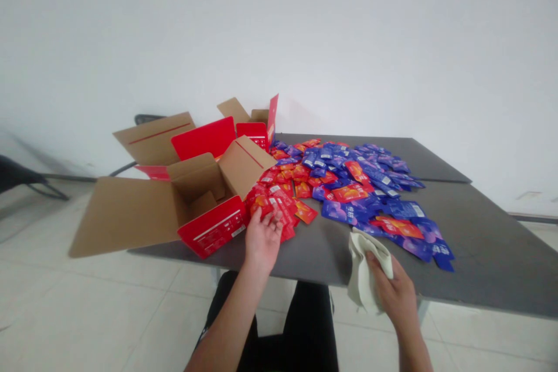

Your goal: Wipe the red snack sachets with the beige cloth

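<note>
My left hand reaches onto the grey table with its fingers closed on a small stack of red sachets, just right of an open red cardboard box. My right hand grips a pale cloth at the table's near edge, below the pile. A big heap of blue sachets and red sachets is spread over the middle of the table.
Two more open red-and-brown boxes stand behind the near one, at the table's left end. A dark chair is at the far left on the tiled floor. White wall behind. My dark-trousered legs show under the table edge.
</note>
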Tool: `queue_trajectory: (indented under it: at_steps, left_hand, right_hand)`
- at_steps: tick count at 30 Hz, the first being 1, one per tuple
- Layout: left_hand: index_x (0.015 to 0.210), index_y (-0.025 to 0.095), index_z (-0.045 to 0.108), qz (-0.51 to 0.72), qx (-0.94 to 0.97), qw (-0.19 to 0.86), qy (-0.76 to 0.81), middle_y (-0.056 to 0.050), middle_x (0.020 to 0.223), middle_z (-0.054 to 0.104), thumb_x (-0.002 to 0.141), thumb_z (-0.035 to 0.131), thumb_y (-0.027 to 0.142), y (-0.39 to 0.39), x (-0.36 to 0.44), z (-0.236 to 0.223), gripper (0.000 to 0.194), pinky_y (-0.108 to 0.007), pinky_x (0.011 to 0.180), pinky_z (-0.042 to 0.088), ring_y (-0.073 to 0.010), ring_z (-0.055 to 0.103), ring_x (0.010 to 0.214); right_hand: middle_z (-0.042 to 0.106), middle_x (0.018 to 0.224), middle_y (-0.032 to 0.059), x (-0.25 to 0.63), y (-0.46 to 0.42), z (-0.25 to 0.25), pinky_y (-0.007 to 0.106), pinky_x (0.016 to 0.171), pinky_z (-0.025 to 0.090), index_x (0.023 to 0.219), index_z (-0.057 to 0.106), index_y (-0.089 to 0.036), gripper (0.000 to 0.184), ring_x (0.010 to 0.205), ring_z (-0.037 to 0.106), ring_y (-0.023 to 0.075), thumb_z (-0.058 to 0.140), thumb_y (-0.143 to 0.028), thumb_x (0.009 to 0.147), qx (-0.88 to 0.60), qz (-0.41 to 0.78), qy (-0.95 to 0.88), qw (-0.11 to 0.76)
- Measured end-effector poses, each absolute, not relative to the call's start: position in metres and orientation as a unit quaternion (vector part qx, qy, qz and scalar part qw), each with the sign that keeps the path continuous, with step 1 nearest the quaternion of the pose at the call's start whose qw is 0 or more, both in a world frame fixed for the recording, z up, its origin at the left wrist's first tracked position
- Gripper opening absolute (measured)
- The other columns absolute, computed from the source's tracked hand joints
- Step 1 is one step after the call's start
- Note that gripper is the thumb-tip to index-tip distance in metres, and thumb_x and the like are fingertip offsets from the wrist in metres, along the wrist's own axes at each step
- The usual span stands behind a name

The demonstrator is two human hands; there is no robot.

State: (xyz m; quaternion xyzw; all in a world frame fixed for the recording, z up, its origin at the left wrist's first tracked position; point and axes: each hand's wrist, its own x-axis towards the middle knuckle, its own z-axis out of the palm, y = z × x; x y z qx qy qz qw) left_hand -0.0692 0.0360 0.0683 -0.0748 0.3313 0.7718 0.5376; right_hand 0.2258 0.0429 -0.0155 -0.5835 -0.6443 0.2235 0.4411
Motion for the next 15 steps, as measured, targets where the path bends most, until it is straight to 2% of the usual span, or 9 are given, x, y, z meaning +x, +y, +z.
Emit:
queue_trajectory:
  at_steps: [6,10,13,15]
  left_hand:
    - [0.097,0.017,0.064,0.759,-0.055,0.554,0.338,-0.008,0.107,0.067,0.098,0.053,0.022,0.015,-0.059,0.068,0.012,-0.022,0.058,0.051,-0.0121,0.064,0.074]
    - [0.1,0.017,0.066,0.737,-0.043,0.577,0.35,-0.009,0.114,0.068,0.093,0.06,0.022,-0.006,-0.049,0.066,0.011,-0.022,0.059,0.05,-0.0114,0.064,0.074]
    - [0.112,0.02,0.066,0.716,-0.022,0.596,0.363,-0.009,0.121,0.067,0.089,0.066,0.028,-0.024,-0.037,0.058,0.024,-0.024,0.065,0.051,-0.0117,0.065,0.077]
    - [0.12,0.023,0.065,0.71,0.015,0.594,0.378,-0.008,0.118,0.068,0.088,0.069,0.033,-0.036,-0.028,0.048,0.034,-0.025,0.068,0.051,-0.0116,0.064,0.076]
  right_hand:
    - [0.074,0.088,0.0043,0.225,0.043,-0.016,0.028,0.065,0.049,0.097,0.075,-0.022,0.042,0.078,0.066,0.0234,0.061,-0.06,0.089,-0.584,0.219,-0.643,0.443]
    - [0.075,0.091,0.0047,0.226,0.043,-0.018,0.028,0.071,0.05,0.098,0.075,-0.022,0.039,0.083,0.067,0.0236,0.061,-0.058,0.09,-0.574,0.216,-0.65,0.449]
    - [0.075,0.095,0.0053,0.225,0.042,-0.017,0.028,0.072,0.05,0.099,0.076,-0.022,0.039,0.086,0.067,0.024,0.06,-0.057,0.091,-0.572,0.218,-0.652,0.447]
    - [0.075,0.096,0.0057,0.223,0.042,-0.015,0.028,0.074,0.05,0.098,0.076,-0.021,0.038,0.087,0.067,0.0241,0.06,-0.055,0.092,-0.57,0.22,-0.652,0.449]
